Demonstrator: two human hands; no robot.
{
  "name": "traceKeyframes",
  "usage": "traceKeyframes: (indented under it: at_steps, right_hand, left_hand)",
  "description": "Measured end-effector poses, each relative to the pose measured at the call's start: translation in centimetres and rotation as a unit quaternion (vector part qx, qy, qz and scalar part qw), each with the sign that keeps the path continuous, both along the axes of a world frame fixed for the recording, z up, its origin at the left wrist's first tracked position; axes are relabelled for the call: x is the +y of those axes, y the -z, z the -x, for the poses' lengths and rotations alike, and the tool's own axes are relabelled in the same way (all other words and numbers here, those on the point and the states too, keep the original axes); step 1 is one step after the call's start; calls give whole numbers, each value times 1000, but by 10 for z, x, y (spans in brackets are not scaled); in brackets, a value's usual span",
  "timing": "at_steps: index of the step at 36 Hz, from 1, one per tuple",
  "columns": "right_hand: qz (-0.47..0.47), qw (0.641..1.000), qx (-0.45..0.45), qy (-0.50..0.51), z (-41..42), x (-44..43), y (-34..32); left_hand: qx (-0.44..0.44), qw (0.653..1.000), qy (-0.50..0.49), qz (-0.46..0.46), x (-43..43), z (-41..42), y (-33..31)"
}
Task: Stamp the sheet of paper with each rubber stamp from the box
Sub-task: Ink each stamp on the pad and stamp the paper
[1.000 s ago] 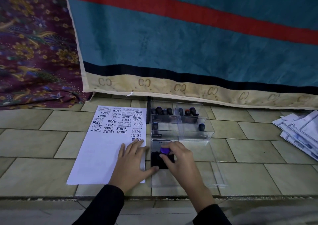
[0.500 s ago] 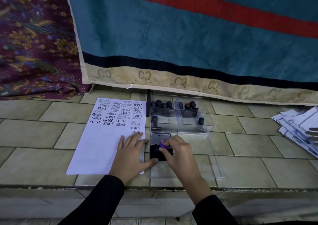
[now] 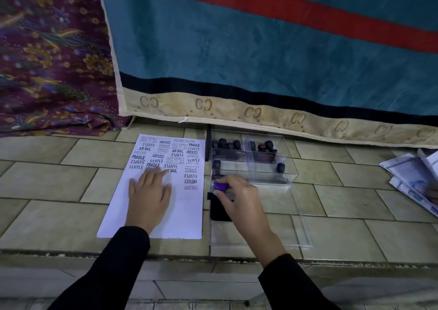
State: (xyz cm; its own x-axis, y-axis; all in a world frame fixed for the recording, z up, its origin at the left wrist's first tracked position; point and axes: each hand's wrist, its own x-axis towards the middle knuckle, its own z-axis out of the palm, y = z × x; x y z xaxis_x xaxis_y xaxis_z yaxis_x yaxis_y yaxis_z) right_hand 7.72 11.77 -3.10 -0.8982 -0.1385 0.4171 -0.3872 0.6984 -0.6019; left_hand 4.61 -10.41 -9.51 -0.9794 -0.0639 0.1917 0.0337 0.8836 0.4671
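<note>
A white sheet of paper lies on the tiled floor, its upper half covered in stamped words such as FRAGILE and SAMPLE. My left hand rests flat on the sheet with fingers spread. My right hand grips a rubber stamp with a purple knob over the black ink pad, which lies inside the clear lid. Behind it stands the clear plastic box with several dark-handled stamps in its compartments.
A teal blanket with a red stripe and beige border hangs right behind the box. Purple patterned cloth lies at the far left. A pile of printed papers sits at the right edge. A step edge runs across near me.
My left hand has slid up and left along the sheet, onto the stamped area. My right hand still holds the purple-knobbed stamp over the ink pad. The camera has moved closer.
</note>
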Motion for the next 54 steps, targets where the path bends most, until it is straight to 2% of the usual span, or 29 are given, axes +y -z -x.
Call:
traceKeyframes:
  at_steps: [4,15,54]
  right_hand:
    - [-10,1000,-2,-22,15,-26,-2]
    - [-49,997,-32,-59,37,-50,10]
    - [-36,998,-54,-23,22,-61,26]
  left_hand:
    - [-15,999,-9,34,-2,2,8]
    - [-6,1000,-14,26,-1,2,9]
    - [2,999,-19,34,0,2,14]
